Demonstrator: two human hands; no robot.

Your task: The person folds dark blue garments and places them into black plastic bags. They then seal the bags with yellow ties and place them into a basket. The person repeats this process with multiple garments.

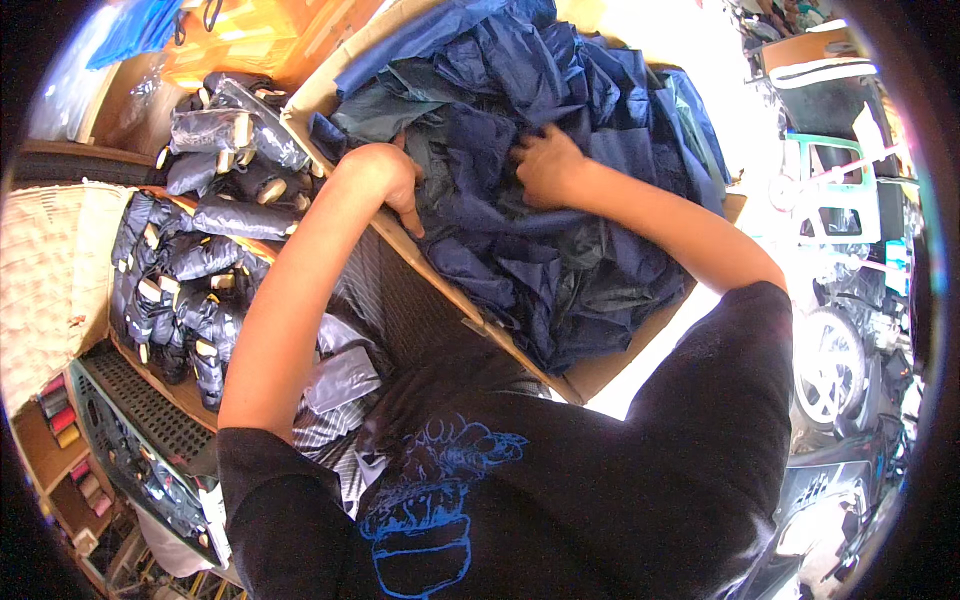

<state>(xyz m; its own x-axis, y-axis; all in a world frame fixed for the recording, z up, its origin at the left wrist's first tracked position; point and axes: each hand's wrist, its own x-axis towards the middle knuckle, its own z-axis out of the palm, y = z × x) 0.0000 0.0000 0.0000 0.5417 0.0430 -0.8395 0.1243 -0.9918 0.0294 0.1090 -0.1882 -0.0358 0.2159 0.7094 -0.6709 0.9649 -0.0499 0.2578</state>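
A cardboard box in front of me is filled with crumpled dark blue fabric, thin and slightly shiny, with greener folds among it. Just inside the box's left edge, my left hand bends down into the cloth; its thumb points down and the other fingers curl round a fold, partly hidden. Toward the middle of the heap, my right hand is closed on the same fabric, its fingertips sunk among the folds.
Left of the box lie many dark rolled bundles in clear plastic with pale tags, heaped in cartons. A woven basket, a dark perforated crate and thread spools are farther left. An orange bag is behind; a white wheel stands right.
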